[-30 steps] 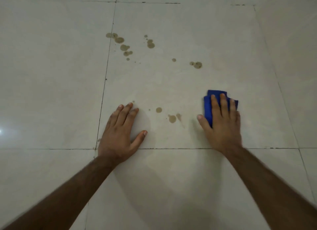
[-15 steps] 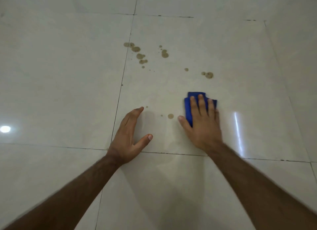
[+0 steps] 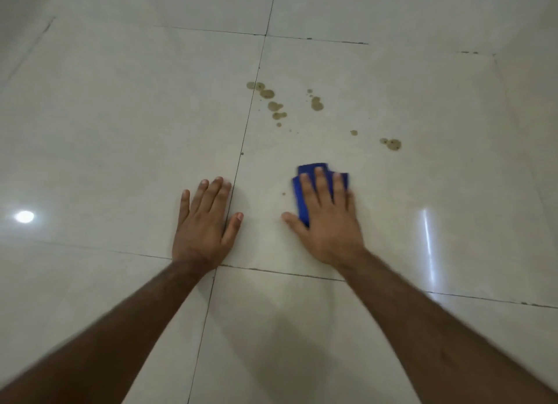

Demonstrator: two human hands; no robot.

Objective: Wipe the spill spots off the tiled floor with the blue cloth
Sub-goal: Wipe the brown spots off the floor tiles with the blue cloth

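Pressing blue cloth (image 3: 302, 204) flat under straight right-hand fingers (image 3: 320, 186), left hand (image 3: 202, 222) flat on floor (image 3: 120, 132)

Blue cloth (image 3: 302, 197); brown spill spots (image 3: 274, 106); off-white tiled floor (image 3: 120, 132), dark grout.

An indoor room is shown, most likely in a home, though the kind of room cannot be told. Only a floor (image 3: 120, 132) of large glossy cream tiles with dark grout lines (image 3: 241, 150) is seen, with lamp reflections (image 3: 24, 216) mirrored in it.
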